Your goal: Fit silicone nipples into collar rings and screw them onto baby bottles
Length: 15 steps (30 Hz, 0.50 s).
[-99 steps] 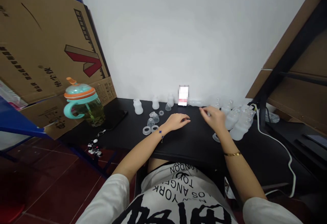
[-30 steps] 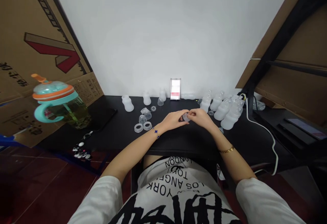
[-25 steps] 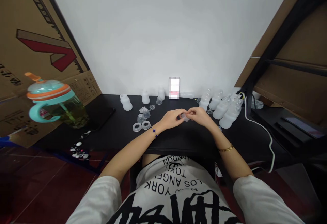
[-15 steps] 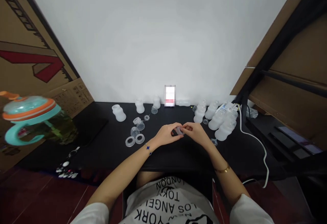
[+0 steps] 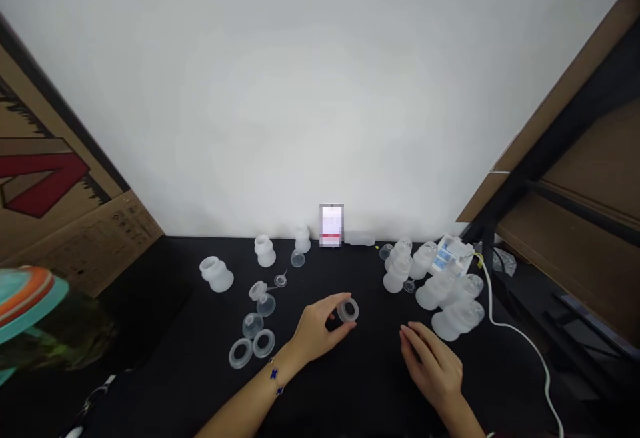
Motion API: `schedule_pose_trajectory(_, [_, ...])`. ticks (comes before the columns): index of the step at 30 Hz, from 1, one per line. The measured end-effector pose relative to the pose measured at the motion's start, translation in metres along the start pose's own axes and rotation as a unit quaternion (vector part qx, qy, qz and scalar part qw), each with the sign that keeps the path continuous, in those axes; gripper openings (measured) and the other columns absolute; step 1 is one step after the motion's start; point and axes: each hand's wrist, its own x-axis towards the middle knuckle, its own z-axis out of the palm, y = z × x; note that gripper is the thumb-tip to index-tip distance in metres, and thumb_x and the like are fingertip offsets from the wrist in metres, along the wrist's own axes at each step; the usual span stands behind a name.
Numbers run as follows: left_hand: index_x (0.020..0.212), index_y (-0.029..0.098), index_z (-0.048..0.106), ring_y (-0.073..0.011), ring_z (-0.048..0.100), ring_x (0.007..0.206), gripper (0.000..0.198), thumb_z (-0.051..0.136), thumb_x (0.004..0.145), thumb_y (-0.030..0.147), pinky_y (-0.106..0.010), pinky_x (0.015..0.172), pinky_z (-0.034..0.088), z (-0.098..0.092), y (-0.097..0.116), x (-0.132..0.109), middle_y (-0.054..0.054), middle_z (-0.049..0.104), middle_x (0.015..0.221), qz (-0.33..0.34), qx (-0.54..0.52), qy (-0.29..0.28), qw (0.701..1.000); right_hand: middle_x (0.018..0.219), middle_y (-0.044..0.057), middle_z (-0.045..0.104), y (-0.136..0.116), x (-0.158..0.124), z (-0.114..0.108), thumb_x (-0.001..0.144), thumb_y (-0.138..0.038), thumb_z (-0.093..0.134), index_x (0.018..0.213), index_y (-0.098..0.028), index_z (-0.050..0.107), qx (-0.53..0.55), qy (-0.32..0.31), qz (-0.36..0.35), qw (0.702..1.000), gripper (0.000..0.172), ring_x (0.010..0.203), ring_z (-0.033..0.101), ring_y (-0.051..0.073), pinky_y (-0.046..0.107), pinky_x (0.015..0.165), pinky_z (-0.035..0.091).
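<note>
A big white wall fills the top, and below it a black desk carries the whole spread, with a cardboard box leaning in at the left. On the right of the desk, a crowd of frosted bottles huddles together, nothing showing inside them, while a lone bottle lies on its side further left. At the far left, cut off by the frame, a teal-and-orange drinking cup holds a greenish liquid. Now to the middle: the left hand has its grip clamped on a clear plastic collar, pinched on edge between thumb and fingertips, a careful hold well away from the neighbours. The right hand is open, fingers apart, empty, nearest those bottles. Two matching rings lie flat by the left wrist, just below a small clear cup.
</note>
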Motion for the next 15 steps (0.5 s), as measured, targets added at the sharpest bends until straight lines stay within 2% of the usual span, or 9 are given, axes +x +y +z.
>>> schedule_pose_trajectory(3, [0.134,0.031,0.061,-0.0221,0.072,0.100,0.049,0.070,0.086,0.034,-0.032,0.078,0.063,-0.003,0.003,-0.001,-0.004,0.071,0.126,-0.006,-0.026,0.007,1.000,0.105,0.005,0.079,0.004,-0.024,-0.007,0.086,-0.017,0.074,0.111,-0.028,0.076,-0.070,-0.036,0.043,0.996,0.027,0.072,0.076,0.017,0.027,0.070,0.061])
schedule_pose_trajectory(5, [0.134,0.035,0.062,-0.0242,0.073,0.101,0.049,0.070,0.086,0.034,-0.033,0.078,0.063,-0.004,0.006,-0.001,-0.004,0.071,0.126,-0.019,-0.048,0.005,0.999,0.111,0.004,0.078,0.003,-0.034,-0.011,0.088,-0.021,0.071,0.109,-0.030,0.077,-0.104,-0.101,0.069,0.987,0.023,0.073,0.076,0.018,0.028,0.071,0.061])
schedule_pose_trajectory(7, [0.136,0.038,0.061,-0.0269,0.072,0.104,0.052,0.071,0.086,0.033,-0.035,0.078,0.064,-0.004,0.007,-0.003,-0.003,0.070,0.127,-0.016,-0.064,0.005,0.998,0.114,0.004,0.077,0.003,-0.039,-0.012,0.091,-0.025,0.067,0.107,-0.030,0.079,-0.142,-0.117,0.101,0.978,0.020,0.070,0.076,0.018,0.028,0.066,0.061])
schedule_pose_trajectory(11, [0.143,0.044,0.053,-0.0288,0.072,0.107,0.061,0.070,0.086,0.029,-0.035,0.076,0.065,-0.002,0.004,-0.010,-0.002,0.067,0.133,-0.005,-0.072,0.004,0.997,0.124,0.005,0.073,0.005,-0.047,-0.008,0.097,-0.030,0.058,0.116,-0.028,0.076,-0.194,-0.152,0.184,0.952,0.027,0.075,0.077,0.020,0.029,0.060,0.058])
schedule_pose_trajectory(13, [0.145,0.045,0.050,-0.0276,0.072,0.107,0.064,0.069,0.087,0.027,-0.034,0.078,0.065,-0.001,0.000,-0.012,-0.002,0.066,0.135,0.006,-0.059,0.010,0.998,0.128,0.006,0.071,0.008,-0.049,-0.003,0.098,-0.035,0.054,0.122,-0.027,0.073,-0.184,-0.175,0.207,0.945,0.031,0.076,0.077,0.021,0.029,0.057,0.057])
schedule_pose_trajectory(15, [0.147,0.044,0.047,-0.0262,0.073,0.106,0.066,0.069,0.087,0.027,-0.033,0.080,0.064,-0.001,-0.003,-0.011,-0.002,0.065,0.137,0.013,-0.045,0.012,0.999,0.123,0.007,0.073,0.010,-0.048,0.001,0.100,-0.039,0.050,0.125,-0.025,0.071,-0.163,-0.181,0.227,0.943,0.035,0.086,0.077,0.025,0.030,0.062,0.058])
